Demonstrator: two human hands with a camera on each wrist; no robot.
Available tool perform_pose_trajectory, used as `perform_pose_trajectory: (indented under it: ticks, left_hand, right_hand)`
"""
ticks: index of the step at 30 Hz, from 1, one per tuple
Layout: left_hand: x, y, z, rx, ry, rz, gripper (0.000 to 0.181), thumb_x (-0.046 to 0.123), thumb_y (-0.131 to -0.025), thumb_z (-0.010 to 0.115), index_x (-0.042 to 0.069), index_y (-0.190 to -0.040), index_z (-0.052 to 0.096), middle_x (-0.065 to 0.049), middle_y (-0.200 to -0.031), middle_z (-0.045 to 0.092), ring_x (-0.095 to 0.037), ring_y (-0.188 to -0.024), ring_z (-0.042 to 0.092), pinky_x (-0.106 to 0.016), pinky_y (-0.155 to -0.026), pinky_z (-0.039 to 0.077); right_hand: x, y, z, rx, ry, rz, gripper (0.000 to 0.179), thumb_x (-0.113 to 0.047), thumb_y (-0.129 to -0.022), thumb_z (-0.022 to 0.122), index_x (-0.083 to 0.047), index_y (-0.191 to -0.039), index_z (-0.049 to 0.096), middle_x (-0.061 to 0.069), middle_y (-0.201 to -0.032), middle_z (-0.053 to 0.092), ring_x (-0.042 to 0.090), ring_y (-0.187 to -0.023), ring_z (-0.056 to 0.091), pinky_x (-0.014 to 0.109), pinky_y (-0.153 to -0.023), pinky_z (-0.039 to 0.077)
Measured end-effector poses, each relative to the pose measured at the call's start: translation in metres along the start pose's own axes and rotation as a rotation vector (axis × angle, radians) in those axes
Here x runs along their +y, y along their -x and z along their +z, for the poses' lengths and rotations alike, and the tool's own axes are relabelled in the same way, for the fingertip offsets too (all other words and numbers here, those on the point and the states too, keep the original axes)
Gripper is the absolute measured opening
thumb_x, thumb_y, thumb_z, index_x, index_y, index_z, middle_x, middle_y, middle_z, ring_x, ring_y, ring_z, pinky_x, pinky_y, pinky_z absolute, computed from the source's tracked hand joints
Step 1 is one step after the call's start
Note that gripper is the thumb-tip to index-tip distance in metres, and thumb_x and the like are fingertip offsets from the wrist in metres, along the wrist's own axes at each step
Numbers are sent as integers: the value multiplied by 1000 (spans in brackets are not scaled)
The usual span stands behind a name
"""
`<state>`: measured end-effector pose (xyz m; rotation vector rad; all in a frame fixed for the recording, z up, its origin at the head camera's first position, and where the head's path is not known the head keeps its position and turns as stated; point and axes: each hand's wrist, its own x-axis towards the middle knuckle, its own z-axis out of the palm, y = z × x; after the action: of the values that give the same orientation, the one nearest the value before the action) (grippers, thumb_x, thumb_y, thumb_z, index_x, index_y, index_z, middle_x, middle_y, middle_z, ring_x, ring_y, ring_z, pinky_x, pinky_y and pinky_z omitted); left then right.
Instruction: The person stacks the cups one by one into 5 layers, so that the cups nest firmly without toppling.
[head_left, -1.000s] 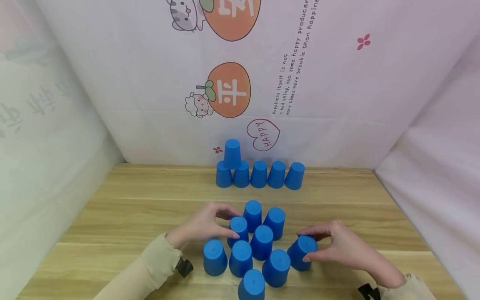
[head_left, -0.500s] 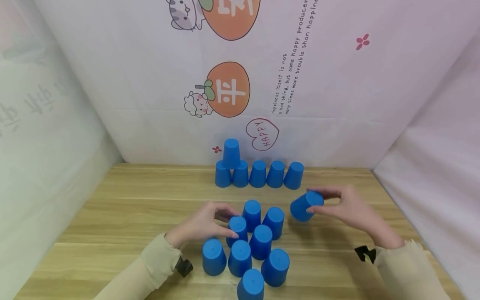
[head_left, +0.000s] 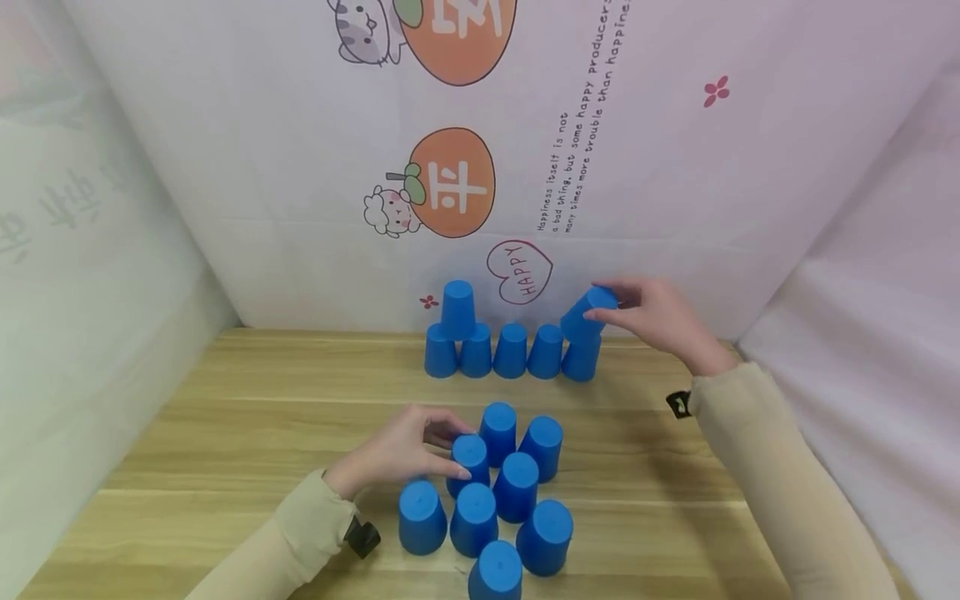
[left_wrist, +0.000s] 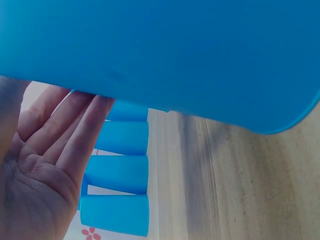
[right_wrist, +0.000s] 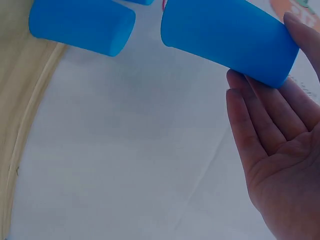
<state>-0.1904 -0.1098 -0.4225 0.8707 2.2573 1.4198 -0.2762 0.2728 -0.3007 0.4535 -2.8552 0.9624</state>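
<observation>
My right hand [head_left: 663, 321] pinches a blue plastic cup [head_left: 587, 313] near its base, mouth down and tilted. In the head view this cup overlaps the top of the right end cup [head_left: 581, 358] in the back row. The right wrist view shows a gap between the held cup [right_wrist: 227, 42] and the row cup [right_wrist: 82, 25]. Thumb and fingers of my left hand [head_left: 397, 450] hold the sides of another upside-down cup [head_left: 470, 463] in the front group. That cup [left_wrist: 165, 55] fills the top of the left wrist view and hides some fingertips.
Several upside-down cups stand in a row [head_left: 511, 352] along the back of the wooden table [head_left: 300, 392]. One cup [head_left: 458, 310] sits on top of the two at the left end. More loose cups [head_left: 474, 518] surround my left hand. A printed white cloth [head_left: 315, 267] hangs behind.
My right hand has picked up a cup from the right of the front group and carried it up and back to the row's right end. My left hand keeps its place.
</observation>
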Motion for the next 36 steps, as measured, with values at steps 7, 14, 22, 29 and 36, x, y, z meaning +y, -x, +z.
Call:
perform_pose_trajectory:
  ticks: [7,14,22,29,36]
  left_hand:
    - [-1,0,0,0,5,0,40,31,-84,87,19,-120,71,9,-111,71,-11,-101,69,-31,-88,57]
    - [-2,0,1,1,7,-2,40,31,-84,87,20,-119,71,8,-111,72,-12,-101,70,-32,-87,57]
    - [-3,0,1,6,7,-3,40,32,-84,87,19,-119,71,8,-111,72,-12,-101,69,-39,-89,57]
    - [-2,-1,0,12,9,-17,40,32,-83,87,20,-118,71,9,-110,72,-12,-101,70,-33,-88,57]
    - [-2,-2,0,5,22,-31,40,33,-83,88,20,-117,72,8,-110,72,-13,-100,70,-32,-87,57]
  right_hand:
    - [7,-37,9,-53,48,10,64,-42,-92,77,-3,-139,61,18,-126,67,38,-113,64,55,-95,52]
    - [11,-49,18,-69,34,20,59,-34,-93,77,2,-138,60,23,-132,63,42,-116,62,56,-95,52]
    - [9,-45,16,-58,7,28,68,-38,-93,76,1,-144,53,24,-140,56,44,-125,55,58,-100,47]
    - [-10,-25,5,-3,-13,-36,73,-47,-92,74,-6,-148,52,16,-148,52,41,-135,47,59,-107,40]
    - [-30,9,18,-39,62,-171,66,-53,-86,79,-16,-138,64,9,-139,62,35,-127,57,60,-101,46]
